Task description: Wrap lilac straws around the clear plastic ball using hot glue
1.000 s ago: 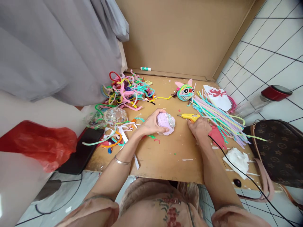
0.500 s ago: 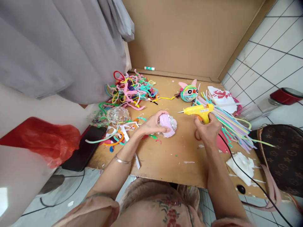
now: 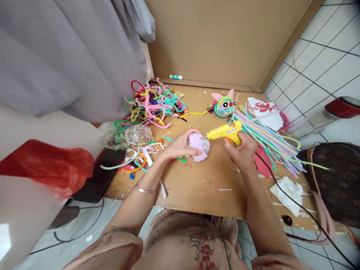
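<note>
A clear rounded piece partly covered with lilac strips (image 3: 197, 147) is held in my left hand (image 3: 181, 145), thumb across its front and fingers behind it. My right hand (image 3: 242, 150) grips a yellow glue gun (image 3: 225, 132) by its handle. The gun's metal nozzle points left and meets the upper right side of the lilac-covered piece, beside the strips. Behind the gun stands a decorated ball (image 3: 225, 106) with pink ears, eyes and a red nose. A bundle of pastel pipe cleaners (image 3: 270, 138) lies to the right of the gun.
On the wooden table (image 3: 197, 195), a heap of coloured pipe cleaners (image 3: 153, 103) and a clear crumpled ball (image 3: 138, 134) lie at the left. White tissue (image 3: 287, 193) and a brown bag (image 3: 337, 180) are at the right. The gun's black cord (image 3: 295, 204) runs down right.
My right hand has moved left with the glue gun, bringing its nozzle from a gap away to the lilac-covered piece. My left hand keeps its hold. The view has shifted slightly.
</note>
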